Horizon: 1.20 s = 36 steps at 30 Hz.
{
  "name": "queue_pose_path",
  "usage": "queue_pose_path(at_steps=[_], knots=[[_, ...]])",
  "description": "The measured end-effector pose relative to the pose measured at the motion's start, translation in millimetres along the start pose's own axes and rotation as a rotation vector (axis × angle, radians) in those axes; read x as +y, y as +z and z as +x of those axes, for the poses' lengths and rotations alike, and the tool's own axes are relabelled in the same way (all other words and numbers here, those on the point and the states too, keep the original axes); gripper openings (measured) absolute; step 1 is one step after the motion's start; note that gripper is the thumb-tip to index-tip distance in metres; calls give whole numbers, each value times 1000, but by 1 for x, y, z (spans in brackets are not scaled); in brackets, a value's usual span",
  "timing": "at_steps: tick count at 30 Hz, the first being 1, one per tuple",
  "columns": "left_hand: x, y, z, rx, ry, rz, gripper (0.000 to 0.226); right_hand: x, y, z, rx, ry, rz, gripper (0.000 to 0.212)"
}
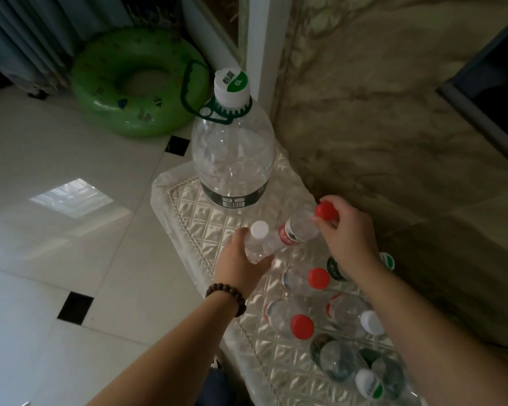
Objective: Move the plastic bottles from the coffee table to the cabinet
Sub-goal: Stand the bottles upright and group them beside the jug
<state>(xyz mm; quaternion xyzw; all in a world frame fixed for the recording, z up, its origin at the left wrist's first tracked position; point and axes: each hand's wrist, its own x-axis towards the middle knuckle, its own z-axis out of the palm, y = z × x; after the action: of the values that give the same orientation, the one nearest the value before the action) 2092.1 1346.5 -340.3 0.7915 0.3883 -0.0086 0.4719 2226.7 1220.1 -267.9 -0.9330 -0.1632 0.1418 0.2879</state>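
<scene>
The room is dim and a bit gray. A bright window patch shines on the glossy floor [79, 197]. The quilted cloth [217, 230] on the table glints softly. Straight lines bend near the edges. The picture looks soft, and the corners are darker.

Cabinet top [170, 183] w/ quilted cover [247, 341]: big jug [232, 159] at far end, small bottles [299, 320] standing nearer. Swim ring [135, 83] on tiled floor [56, 230].

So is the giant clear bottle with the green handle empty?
Looks empty: the giant clear plastic bottle stands upright, white cap on, no waterline visible.
</scene>
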Motion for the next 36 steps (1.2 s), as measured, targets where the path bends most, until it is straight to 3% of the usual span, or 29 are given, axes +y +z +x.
queue_pose_path(at_steps=[8, 18, 26, 32, 36], knots=[[1, -26, 33, 96, 54, -23, 70, -28, 3, 33, -80, -119, -5, 33], [7, -20, 49, 103, 99, -68, 64, -45, 34, 50, -207, -179, -2, 31], [2, -14, 52, 113, 137, -142, 62, -46, 40, 52, -164, -161, 36, 30], [7, -22, 33, 138, 76, -92, 81, -39, 24, 43, -209, -161, 61, 53], [12, -20, -10, 170, 118, -69, 66, -18, -12, 19, -187, -134, 99, 50]])
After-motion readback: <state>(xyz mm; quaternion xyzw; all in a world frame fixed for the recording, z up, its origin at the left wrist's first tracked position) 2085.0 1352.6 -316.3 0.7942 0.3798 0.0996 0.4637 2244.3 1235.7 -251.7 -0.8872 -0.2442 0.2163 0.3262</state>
